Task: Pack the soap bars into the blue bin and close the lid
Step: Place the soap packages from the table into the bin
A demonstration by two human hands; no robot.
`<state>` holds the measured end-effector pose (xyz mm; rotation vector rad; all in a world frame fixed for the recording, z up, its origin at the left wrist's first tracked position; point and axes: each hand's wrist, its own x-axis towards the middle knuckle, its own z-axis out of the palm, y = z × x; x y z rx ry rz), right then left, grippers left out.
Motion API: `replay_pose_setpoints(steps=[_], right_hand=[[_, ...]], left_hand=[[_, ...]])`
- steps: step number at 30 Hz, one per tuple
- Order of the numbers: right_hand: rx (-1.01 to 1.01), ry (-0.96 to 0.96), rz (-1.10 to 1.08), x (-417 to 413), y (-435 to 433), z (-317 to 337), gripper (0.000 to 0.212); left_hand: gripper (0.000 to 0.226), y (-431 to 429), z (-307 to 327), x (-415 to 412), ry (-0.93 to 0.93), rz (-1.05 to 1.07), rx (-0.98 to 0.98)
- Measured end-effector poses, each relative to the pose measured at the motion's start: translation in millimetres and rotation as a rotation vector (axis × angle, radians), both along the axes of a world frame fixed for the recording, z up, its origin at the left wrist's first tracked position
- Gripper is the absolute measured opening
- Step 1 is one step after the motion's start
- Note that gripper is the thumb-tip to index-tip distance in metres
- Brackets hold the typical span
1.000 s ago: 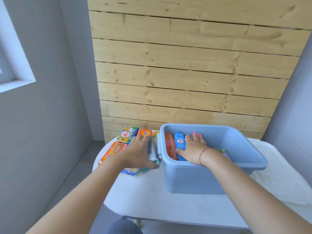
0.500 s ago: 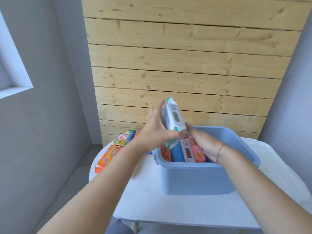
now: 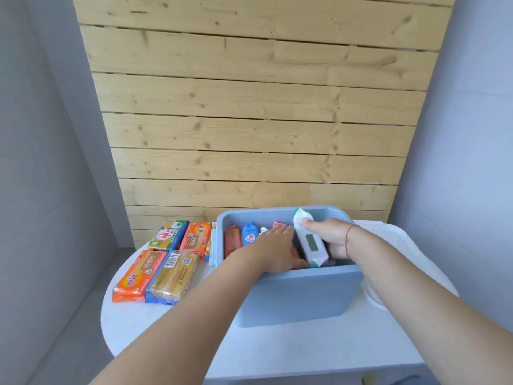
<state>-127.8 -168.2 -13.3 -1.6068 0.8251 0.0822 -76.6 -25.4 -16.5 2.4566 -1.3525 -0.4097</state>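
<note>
The blue bin [image 3: 299, 295] stands on the white table, with several soap bars upright inside along its left part, among them an orange one [image 3: 232, 241] and a blue one [image 3: 249, 237]. My right hand [image 3: 331, 237] grips a white soap bar [image 3: 309, 240] with a green end, held on edge inside the bin. My left hand [image 3: 277, 250] lies flat inside the bin against the standing bars, just left of the white one. Several packed soap bars lie on the table left of the bin, the nearest being orange [image 3: 136, 276] and yellow [image 3: 173, 276].
The white lid [image 3: 399, 251] lies on the table to the right of the bin, partly under my right arm. A wooden plank wall rises right behind the table. The round white table [image 3: 305, 354] ends at a curved edge on the left and front.
The white soap bar went from my left hand above the bin into my right hand and down inside the bin. My left hand dropped onto the bars standing in the bin.
</note>
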Motion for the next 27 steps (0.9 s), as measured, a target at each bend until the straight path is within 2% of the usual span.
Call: replay_pose_setpoints(steps=[4,6,9,11,13,15,17,19,22,27], right_hand=[[-0.172,0.143,0.078,8.0,15.1,-8.8,0.017],[-0.312,0.208,0.14,9.4,14.6,-6.3,0.023],[-0.529,0.301,0.247,12.3,13.8,-2.1,0.036],[-0.648,0.345,0.31,13.0,19.4,0.9,0.034],[-0.737,0.356,0.33,12.8,21.9,2.8,0.027],[-0.812,0.369,0.331,10.7,22.6,5.2,0.025],[-0.879,0.395,0.332,9.5,26.5,7.3,0.025],[-0.938,0.431,0.345,6.7,30.5,10.5,0.028],[-0.975,0.454,0.372,5.4,40.7,13.1,0.028],[-0.952,0.449,0.359,1.9,49.0,13.3,0.017]], left_hand=[[0.046,11.8,6.5,4.1,0.125,0.054,0.002],[0.044,26.8,13.4,9.9,0.105,0.114,-0.079],[0.039,59.5,15.7,27.6,-0.026,0.296,-0.378],[0.033,82.4,7.4,40.8,-0.083,0.506,-0.617],[0.034,102.0,-10.7,53.2,-0.102,0.735,-0.676],[0.034,118.6,-35.9,61.4,-0.078,0.866,-0.445],[0.042,132.7,-63.2,62.9,-0.017,0.889,-0.13],[0.051,135.8,-85.8,62.0,-0.075,0.866,0.065],[0.047,132.0,-104.1,62.5,-0.211,0.883,0.095],[0.045,125.9,-117.1,64.1,-0.259,0.975,0.163]])
